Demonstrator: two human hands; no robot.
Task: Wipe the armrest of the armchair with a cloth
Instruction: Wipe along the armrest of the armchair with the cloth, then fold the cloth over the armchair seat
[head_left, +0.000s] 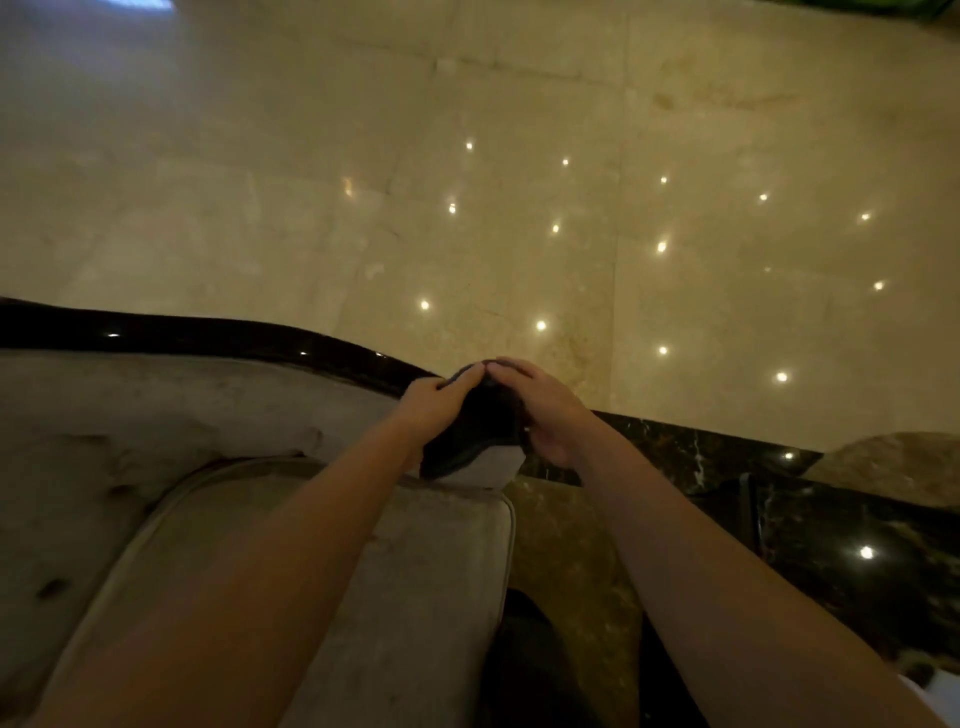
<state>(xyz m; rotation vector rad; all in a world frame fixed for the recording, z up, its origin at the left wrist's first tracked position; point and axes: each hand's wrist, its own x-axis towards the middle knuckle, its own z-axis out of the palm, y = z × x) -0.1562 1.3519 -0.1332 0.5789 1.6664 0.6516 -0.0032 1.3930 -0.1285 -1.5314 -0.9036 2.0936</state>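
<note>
Both forearms are bare from wrist to elbow, with no sleeve, watch or ring showing. The left hand (434, 402) and right hand (540, 410) are ungloved. At 5 o'clock, a white garment edge (922, 693).

Floor (519, 156): polished beige stone, I read it as marble, glossy enough to mirror many small ceiling lights. Dark border strip (727, 457): black veined stone, same high gloss. Armchair (156, 415): matt pale-grey upholstery, velvety nap, mottled. Seat cushion (415, 571): same matt fabric, piped edge. Armrest (311, 348): top rail dark and glossy, material unclear. Cloth (483, 426): dark, soft, matt, folded.
</note>
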